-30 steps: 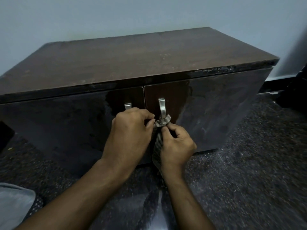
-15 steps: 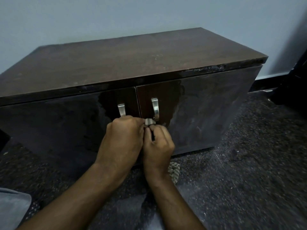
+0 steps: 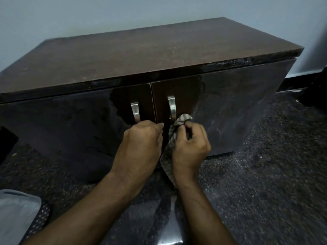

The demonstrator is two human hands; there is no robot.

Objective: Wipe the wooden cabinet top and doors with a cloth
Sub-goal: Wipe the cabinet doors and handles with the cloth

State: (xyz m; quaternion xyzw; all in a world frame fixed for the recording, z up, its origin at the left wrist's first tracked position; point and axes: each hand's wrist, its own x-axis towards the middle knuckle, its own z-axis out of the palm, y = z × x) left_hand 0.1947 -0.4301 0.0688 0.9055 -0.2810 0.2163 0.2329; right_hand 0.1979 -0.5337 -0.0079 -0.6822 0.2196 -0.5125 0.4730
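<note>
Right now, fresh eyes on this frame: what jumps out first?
Two hands meet at the centre front of a dark wooden cabinet: the right hand pinches a striped cloth against the bottom of the right door handle, the rest of the cloth hanging down. The left hand is curled just below the left door handle; what it holds is hidden.

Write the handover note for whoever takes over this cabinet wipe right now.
Right hand grips the cloth, bunched against the right door just below its handle; the rest hangs toward the floor.
Left hand is curled at the bottom of the left door's handle; whether it holds anything is hidden.
Both doors are closed.
Done: cannot tell; doors look smeared, top speckled.
Left: doors and top.
</note>
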